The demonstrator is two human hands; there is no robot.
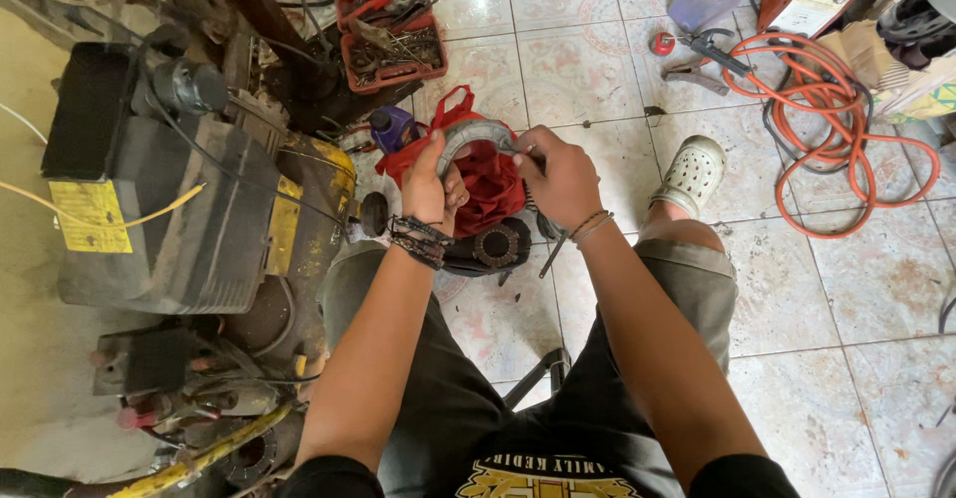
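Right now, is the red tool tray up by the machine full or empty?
Full. The red plastic tool tray on the tiled floor is heaped with dark metal tools and small parts in both compartments.

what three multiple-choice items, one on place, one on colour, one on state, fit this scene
1. Where does the hose lie?
A. on the tiled floor
B. in the tray
C. on the person's lap

2. What colour is the bag?
A. blue
B. red
C. green

3. How is the curved part held?
A. by the left hand alone
B. lying free on the floor
C. by both hands

Answers:
1 A, the orange hose coils on the tiles at the right.
2 B, the bag under the hands is red, handles too.
3 C, the left hand and the right hand each grip one end of the grey arc.
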